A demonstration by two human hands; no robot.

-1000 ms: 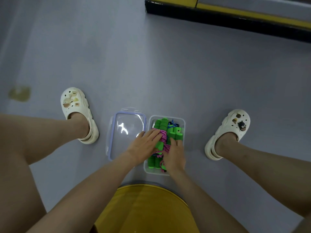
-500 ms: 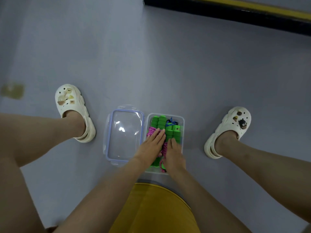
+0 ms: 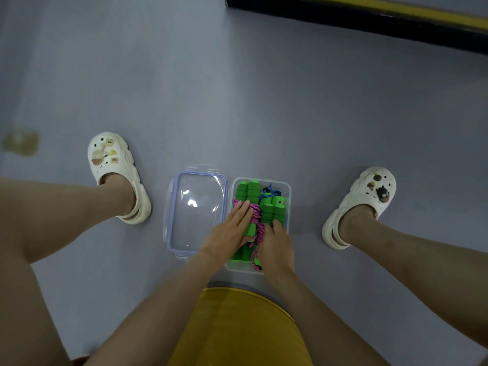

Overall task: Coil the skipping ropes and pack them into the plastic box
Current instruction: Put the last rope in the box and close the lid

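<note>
Nearest: mustard-yellow fabric garment (image 3: 237, 326), bare forearms reaching fwd over it. Left hand (image 3: 232, 231) lies flat, fingers straight, pressing on the pink braided skipping rope (image 3: 255, 215) & green foam handles (image 3: 253, 191). Right hand (image 3: 277, 243) just beside it, fingers laid flat on the handles, gripping nothing; pink rope runs btwn the two hands. All of it sits inside the clear rectangular plastic box (image 3: 287, 196) on the grey floor (image 3: 237, 101), w/ a blue rope (image 3: 270, 190) at the far end. Clear lid w/ lilac rim (image 3: 198, 207) lies flat, touching the box's left side. White clogs w/ charms either side: left clog (image 3: 113, 175), right clog (image 3: 364, 204). Farthest: black-and-yellow strip (image 3: 369, 14).
</note>
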